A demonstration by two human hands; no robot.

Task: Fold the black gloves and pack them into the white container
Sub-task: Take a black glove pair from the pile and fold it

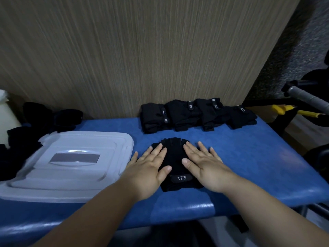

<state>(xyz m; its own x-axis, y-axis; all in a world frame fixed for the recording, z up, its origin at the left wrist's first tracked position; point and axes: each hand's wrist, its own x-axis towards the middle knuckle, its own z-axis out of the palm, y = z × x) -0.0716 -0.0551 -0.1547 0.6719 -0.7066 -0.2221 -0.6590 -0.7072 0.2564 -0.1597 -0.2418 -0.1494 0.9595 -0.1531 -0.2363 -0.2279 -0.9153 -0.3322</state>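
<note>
A black glove (175, 154) with a "5.11" wrist strap lies flat on the blue table (249, 157), fingers pointing away from me. My left hand (151, 168) presses flat on its left side and my right hand (203, 163) presses flat on its right side, fingers straight. A row of several folded black gloves (197, 114) stands at the back of the table against the wall. The white container (71, 164) sits to the left with its lid on. Unfolded black gloves (41, 120) lie piled behind and left of it.
A wood-grain wall (142, 50) rises right behind the table. Yellow-handled tools (292, 111) and a grey bar (306, 97) lie off the table's right edge. A white object (5, 111) stands at the far left.
</note>
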